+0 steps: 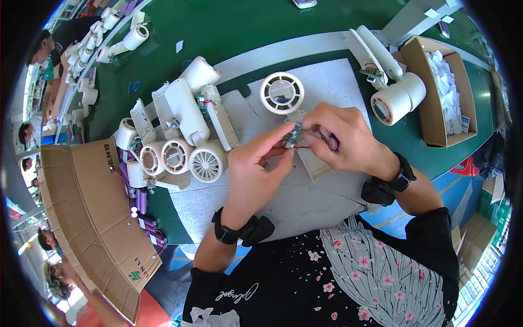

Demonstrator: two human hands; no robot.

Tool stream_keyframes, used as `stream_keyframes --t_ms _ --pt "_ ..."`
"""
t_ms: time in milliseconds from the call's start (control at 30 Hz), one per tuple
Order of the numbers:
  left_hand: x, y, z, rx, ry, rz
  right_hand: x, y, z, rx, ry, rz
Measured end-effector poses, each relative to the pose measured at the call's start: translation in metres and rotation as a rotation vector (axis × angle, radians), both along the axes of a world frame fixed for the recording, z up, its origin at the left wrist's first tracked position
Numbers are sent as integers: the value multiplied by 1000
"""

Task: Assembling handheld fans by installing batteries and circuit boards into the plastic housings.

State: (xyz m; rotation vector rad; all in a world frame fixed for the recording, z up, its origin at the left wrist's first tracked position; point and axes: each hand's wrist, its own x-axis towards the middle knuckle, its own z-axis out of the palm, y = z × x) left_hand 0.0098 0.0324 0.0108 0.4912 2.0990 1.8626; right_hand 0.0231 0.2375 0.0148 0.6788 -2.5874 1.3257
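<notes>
My left hand [253,169] pinches a small green circuit board [292,135] between thumb and forefinger. Thin red and dark wires [303,146] run from the board toward my right hand [346,139]. That hand's fingers are closed around a purple battery cell [332,143], mostly hidden in the grip. Under both hands lies a white handheld fan: its round head [281,93] points away from me, and its opened handle shell [315,165] shows below my right fingers. Each wrist carries a black band.
A grey foam mat [261,201] covers the green bench [245,27]. Several white fan units [182,111] crowd the left, beside purple cells [143,200] and a cardboard flap [101,207]. More fan parts [397,101] and a carton of white pieces [449,98] stand right. People work at far left.
</notes>
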Motion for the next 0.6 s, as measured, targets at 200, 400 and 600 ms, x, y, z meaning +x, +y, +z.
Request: stream_keyframes --t_ms 200,400,600 --pt "0 3 7 -75 -41 12 -2 -4 4 39 11 -21" --pt "2 4 1 -13 141 84 2 -4 3 40 3 -41" --pt "2 4 -3 -52 277 131 2 -3 0 20 42 -72"
